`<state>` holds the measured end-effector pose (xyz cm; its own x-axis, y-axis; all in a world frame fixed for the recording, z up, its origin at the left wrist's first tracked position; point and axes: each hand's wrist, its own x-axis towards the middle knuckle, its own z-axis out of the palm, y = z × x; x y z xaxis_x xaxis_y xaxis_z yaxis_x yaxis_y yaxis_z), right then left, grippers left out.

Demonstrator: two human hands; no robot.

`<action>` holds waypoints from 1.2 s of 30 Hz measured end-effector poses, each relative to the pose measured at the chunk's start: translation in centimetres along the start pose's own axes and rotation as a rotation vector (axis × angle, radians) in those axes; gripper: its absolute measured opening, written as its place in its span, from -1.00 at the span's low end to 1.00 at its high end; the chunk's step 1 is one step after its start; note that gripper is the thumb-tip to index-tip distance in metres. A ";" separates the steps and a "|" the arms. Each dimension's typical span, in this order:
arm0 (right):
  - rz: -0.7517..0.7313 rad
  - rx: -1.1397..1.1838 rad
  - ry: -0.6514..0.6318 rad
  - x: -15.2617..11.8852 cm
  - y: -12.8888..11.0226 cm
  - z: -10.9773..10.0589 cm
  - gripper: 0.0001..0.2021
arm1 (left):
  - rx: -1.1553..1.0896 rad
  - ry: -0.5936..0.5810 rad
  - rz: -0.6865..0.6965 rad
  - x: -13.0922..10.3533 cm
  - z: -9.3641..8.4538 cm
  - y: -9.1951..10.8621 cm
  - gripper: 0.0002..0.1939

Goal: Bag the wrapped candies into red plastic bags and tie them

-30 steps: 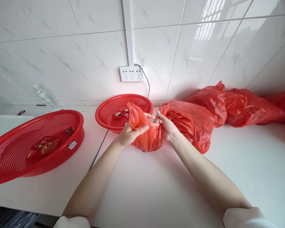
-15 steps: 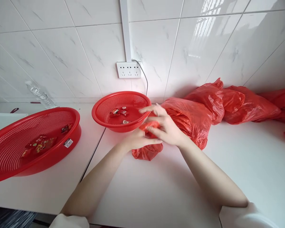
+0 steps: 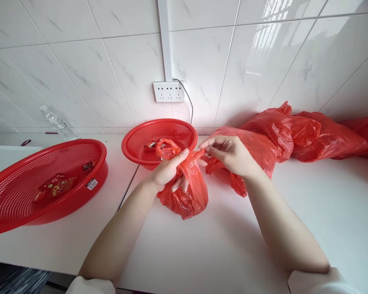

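A small red plastic bag (image 3: 191,198) hangs just over the white table, its lower part bulging with contents I cannot make out. My left hand (image 3: 168,173) is closed around the neck of this bag, thumb on top, with some fingers passing behind the film. One loop of the bag sticks up to the left of the thumb. My right hand (image 3: 230,153) pinches the bag's other end between thumb and fingers and holds it stretched out to the right. Behind the bag stands a small red basket (image 3: 129,151) with a few wrapped packets in it.
A larger red basket (image 3: 99,173) with colourful packets stands at the left. Several filled red bags (image 3: 263,130) line the wall at the right. A clear bottle (image 3: 58,124) and a white tray (image 3: 12,153) are at the back left. A socket strip (image 3: 169,92) is on the wall.
My hands were close together over the crumpled bag. Now they are further apart, with the neck stretched between them, a loop raised, and the bag's body hanging more fully in view.
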<state>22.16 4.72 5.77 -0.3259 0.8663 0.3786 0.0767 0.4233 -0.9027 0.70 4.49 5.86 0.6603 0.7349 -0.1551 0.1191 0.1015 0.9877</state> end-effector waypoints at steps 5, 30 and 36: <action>0.010 -0.030 -0.014 -0.3 -0.6 0.4 -0.71 | 0.020 -0.038 -0.012 -0.2 -0.6 0.0 -0.22; -0.050 0.180 -0.261 0.7 1.4 1.0 -0.71 | -0.150 -0.103 0.201 -0.2 -1.7 -0.1 -0.60; -0.047 0.432 -0.376 1.1 2.6 2.5 -0.55 | 0.122 -0.108 0.302 -1.0 -2.2 0.9 -0.73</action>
<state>19.62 6.05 3.34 -0.6387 0.6617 0.3928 -0.3119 0.2440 -0.9183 -1.48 5.28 6.90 0.7529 0.6439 0.1360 -0.0102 -0.1952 0.9807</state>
